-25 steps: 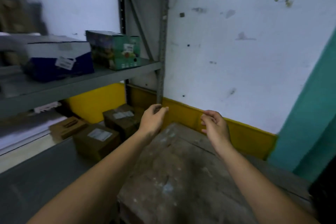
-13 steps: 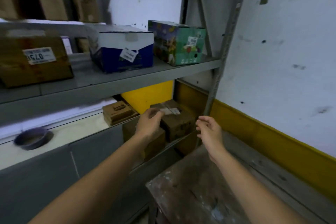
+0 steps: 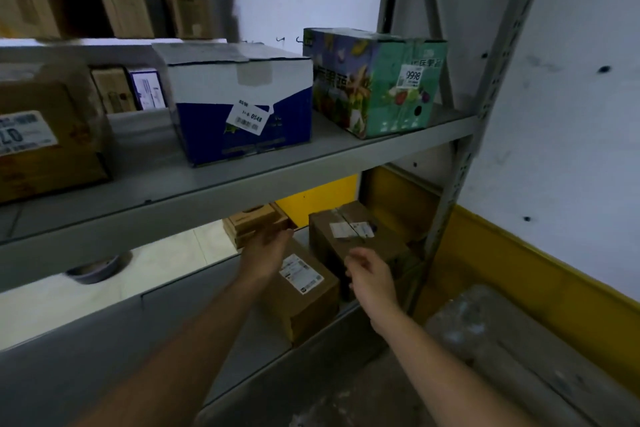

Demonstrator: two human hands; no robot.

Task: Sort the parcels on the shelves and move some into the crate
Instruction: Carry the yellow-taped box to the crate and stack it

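Both hands are under the grey middle shelf, and that shelf is our marker. Below it, the left hand reaches in with fingers stretched flat and loose, holding nothing, hovering just over the near brown parcel with the white label on top; whether it touches the cardboard is hard to tell. The right hand sits beside that same parcel, fingers half curled, empty, in front of a second brown parcel that lies further back under the shelf. Behind the left hand, a small flat carton rests deeper in. On top of the shelf stand a blue and white box with a tag reading 0548, a green printed box to the right of it near the upright post, and a brown box at the left end.
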